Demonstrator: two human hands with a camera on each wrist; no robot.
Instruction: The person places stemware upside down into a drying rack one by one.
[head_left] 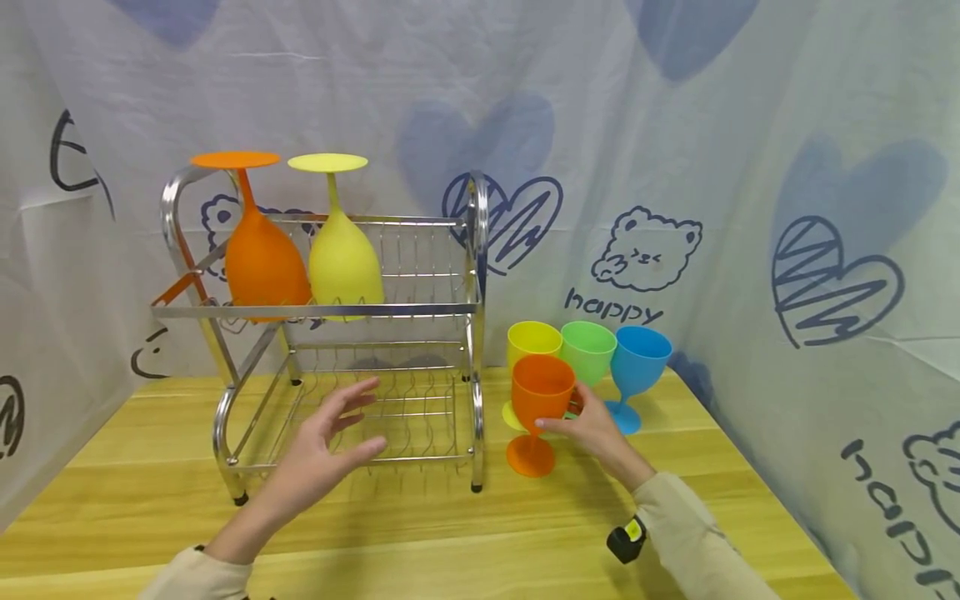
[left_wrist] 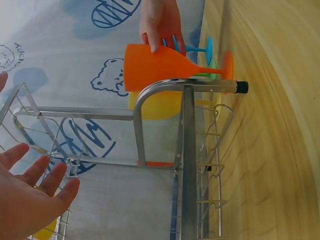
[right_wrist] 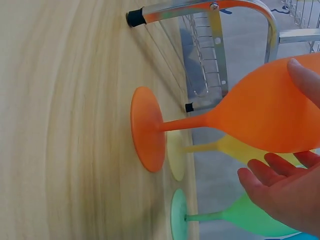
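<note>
The person's right hand [head_left: 596, 423] grips the upright orange plastic goblet [head_left: 537, 407] from its right, thumb against the near side of the bowl, fingers curving round behind it. The right wrist [head_left: 633, 468], bare below a cream cloth sleeve [head_left: 690, 529], slants in from the goblet's near right. Well to the goblet's left, the left hand [head_left: 318, 457] hangs in the air, fingers apart and slightly bent, thumb extended towards the goblet; its forearm angles in from the near left.
</note>
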